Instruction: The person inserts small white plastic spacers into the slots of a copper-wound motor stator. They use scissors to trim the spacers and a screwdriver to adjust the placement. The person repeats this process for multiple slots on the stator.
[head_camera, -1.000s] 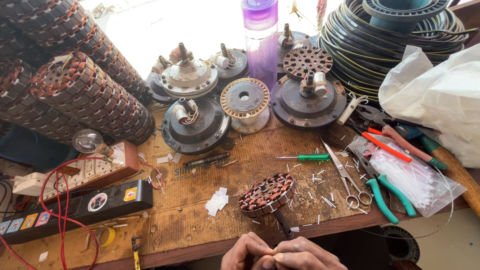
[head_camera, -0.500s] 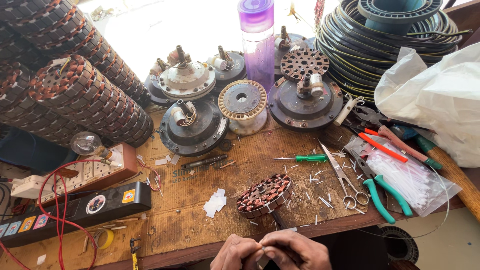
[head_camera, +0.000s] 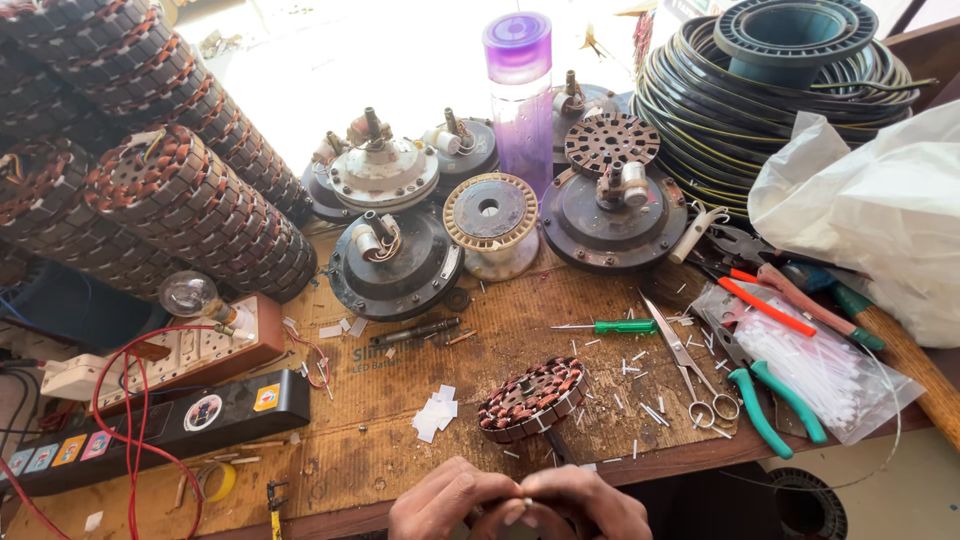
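1. Left hand (head_camera: 450, 500) and right hand (head_camera: 590, 505) at the near edge of the bench (head_camera: 400, 440), fingertips meeting at centre.
2. Both hands pinched closed on a small pale item (head_camera: 524, 503) between the fingertips; too small and too cropped to identify, possibly a slip of insulation.
3. Wound stator (head_camera: 532, 398) lying tilted on the bench just beyond the hands, apart from them.
4. White paper scraps (head_camera: 433, 413) just left of the stator.
5. Scissors (head_camera: 690, 365) to the right of the stator; green pliers (head_camera: 775, 400) further right, beside a clear bag (head_camera: 820, 370) of white strips.
6. Green screwdriver (head_camera: 610, 326) lying beyond the stator, handle to the right.
7. Motor housings (head_camera: 395, 265) in a row across the middle, a wire spool (head_camera: 490, 212) among them; purple bottle (head_camera: 520, 95) upright behind.
8. Stacked stators (head_camera: 200, 210) at far left; cable coil (head_camera: 760, 90) at far right.
9. Power strip (head_camera: 150, 430) at near left, red wire (head_camera: 135, 420) looped over it.
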